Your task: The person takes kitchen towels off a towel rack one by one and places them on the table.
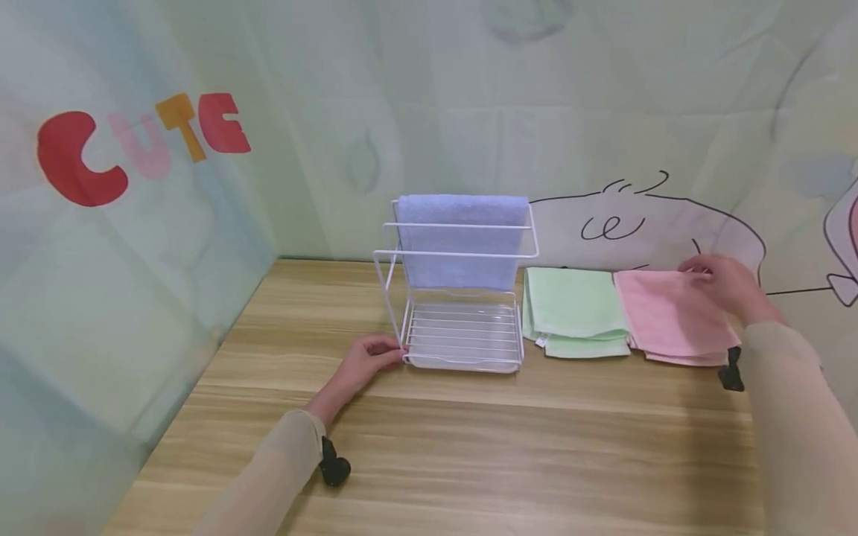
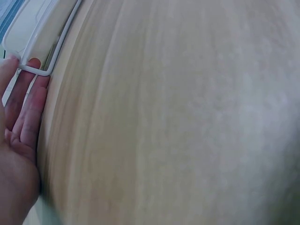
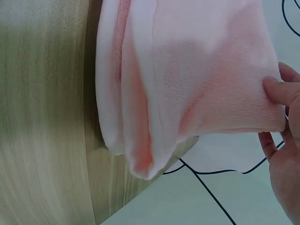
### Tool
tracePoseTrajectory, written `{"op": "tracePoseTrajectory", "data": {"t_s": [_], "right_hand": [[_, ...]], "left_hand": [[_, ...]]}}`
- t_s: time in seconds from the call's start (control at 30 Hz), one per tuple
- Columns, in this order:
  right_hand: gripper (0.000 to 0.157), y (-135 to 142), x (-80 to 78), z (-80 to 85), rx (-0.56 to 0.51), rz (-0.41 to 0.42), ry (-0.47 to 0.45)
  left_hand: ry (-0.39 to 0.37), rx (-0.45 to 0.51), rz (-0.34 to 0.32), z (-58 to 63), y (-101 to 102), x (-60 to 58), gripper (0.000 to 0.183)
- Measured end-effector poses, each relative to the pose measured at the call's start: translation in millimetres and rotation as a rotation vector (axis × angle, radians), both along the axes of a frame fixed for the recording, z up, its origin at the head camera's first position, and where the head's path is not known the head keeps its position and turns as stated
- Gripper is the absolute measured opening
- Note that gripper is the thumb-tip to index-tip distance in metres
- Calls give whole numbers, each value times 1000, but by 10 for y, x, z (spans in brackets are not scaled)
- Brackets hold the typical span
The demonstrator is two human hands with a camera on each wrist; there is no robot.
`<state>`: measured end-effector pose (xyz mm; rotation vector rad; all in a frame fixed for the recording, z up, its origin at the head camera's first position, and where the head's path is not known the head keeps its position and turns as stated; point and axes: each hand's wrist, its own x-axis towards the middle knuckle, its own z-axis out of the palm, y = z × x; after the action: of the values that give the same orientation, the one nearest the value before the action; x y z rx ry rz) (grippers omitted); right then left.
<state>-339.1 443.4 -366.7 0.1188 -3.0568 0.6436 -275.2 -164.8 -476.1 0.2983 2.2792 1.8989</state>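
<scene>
Left hand (image 1: 362, 365) – grip pinched wire at near left corner of white rack (image 1: 456, 254), which stood on worktop (image 1: 469, 454); rack looked light, stiff, steadied well by base. Blue towel (image 1: 462, 272) hung over rack's back bar. Green towel (image 1: 579, 301) lay folded, just right of rack. Pink towel (image 1: 670, 305) lay folded beside it – seemed light, soft, floppy, best taken by corner, layers together. Right hand's (image 1: 731, 286) grip pinched its far right corner.
</scene>
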Motion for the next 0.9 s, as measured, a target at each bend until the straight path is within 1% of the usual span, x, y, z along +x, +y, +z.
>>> {"op": "tracePoseTrajectory", "data": {"t_s": [0.1, 0.2, 0.3, 0.37, 0.4, 0.53, 0.6, 0.7, 0.9], "right_hand": [[30, -9, 0, 2, 1, -26, -35], [32, -14, 5, 6, -21, -53, -54], [33, 5, 22, 2, -44, -73, -45], [37, 28, 40, 0, -32, -66, -12], [42, 43, 49, 0, -22, -61, 4], [70, 95, 62, -1, 32, -30, 79], [80, 114, 53, -3, 43, -26, 92], [83, 124, 41, 1, 51, -11, 111], [81, 110, 25, 39, 34, 27, 169]], "left_hand": [[-6, 13, -4, 11, 9, 1, 23], [-3, 24, -11, 18, 16, 1, 25], [-3, 23, -10, 27, 29, 2, 25], [-6, 26, -8, 31, 38, 4, 25], [-4, 27, -9, 33, 41, 4, 25], [0, 42, -11, 31, 46, 6, 25], [2, 43, -12, 30, 43, 6, 25], [-4, 38, -12, 32, 33, 10, 25], [-10, 10, -14, 26, 7, 12, 25]]}}
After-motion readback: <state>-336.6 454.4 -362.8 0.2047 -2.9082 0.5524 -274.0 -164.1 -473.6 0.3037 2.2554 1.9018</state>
